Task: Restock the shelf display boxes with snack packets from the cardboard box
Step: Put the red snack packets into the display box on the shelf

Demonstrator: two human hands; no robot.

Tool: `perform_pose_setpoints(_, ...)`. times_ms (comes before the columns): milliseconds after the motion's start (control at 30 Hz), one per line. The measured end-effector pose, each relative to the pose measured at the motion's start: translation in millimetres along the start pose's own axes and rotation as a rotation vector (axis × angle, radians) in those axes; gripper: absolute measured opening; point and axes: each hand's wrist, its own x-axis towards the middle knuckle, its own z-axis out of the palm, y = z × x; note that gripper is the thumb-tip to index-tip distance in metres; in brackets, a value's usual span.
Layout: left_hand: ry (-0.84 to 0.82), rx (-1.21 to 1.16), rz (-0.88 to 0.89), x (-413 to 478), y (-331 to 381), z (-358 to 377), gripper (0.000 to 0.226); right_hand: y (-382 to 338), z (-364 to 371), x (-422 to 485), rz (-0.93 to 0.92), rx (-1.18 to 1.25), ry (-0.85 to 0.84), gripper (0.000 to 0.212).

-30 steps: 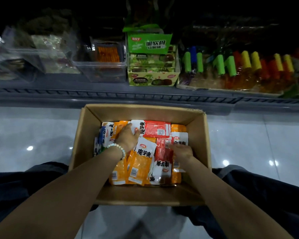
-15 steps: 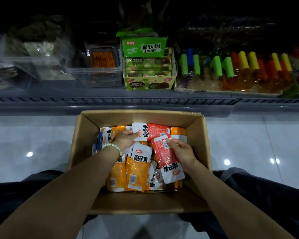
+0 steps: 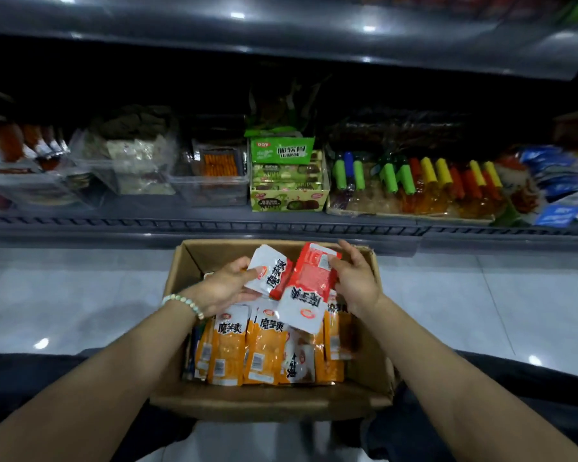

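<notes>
I hold one red packet per hand: left hand (image 3: 226,288) pinches left packet (image 3: 270,272), right hand (image 3: 356,278) clasps right packet (image 3: 309,281). Both lifted above box (image 3: 181,278), clear of orange packets (image 3: 247,351), ready for far shelf (image 3: 281,225).

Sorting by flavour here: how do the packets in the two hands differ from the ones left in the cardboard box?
The red packets are lifted, tilted and overlapping, one in the left hand and one in the right hand. The orange packets lie in rows in the cardboard box. Both kinds have white ends with black lettering.
</notes>
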Motion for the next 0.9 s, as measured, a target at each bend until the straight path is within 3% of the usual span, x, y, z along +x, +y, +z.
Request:
perform_pose_setpoints(133, 0.013, -0.222, 0.099, -33, 10, 0, 0.017, -32, 5, -22, 0.011, 0.089, 0.015, 0.034)
perform_pose_setpoints(267, 0.056, -0.338, 0.211, -63, 33, 5, 0.016, -64, 7, -60, -0.055, -0.079, -0.005, 0.008)
perform_pose_setpoints(433, 0.029, -0.368, 0.342, -100, 80, 14, 0.013, -102, 8, -104, -0.007, -0.050, -0.301, 0.024)
perform_pose_setpoints(633, 0.012, -0.442, 0.382, -140, 136, 24, 0.037, -130, 22, -139, -0.109, 0.104, -0.265, 0.032)
perform_pose_setpoints(700, -0.020, -0.418, 0.414, -150, 148, 30, 0.043, -134, 30, -145, -0.144, 0.160, -0.219, 0.032)
perform_pose_setpoints(767, -0.017, -0.337, 0.502, -156, 149, 39, 0.031, -136, 38, -151, -0.191, 0.184, -0.189, 0.033)
perform_pose_setpoints(900, 0.151, -0.108, 0.617, -148, 135, 56, 0.031, -128, 54, -161, -0.248, 0.127, -0.187, 0.031)
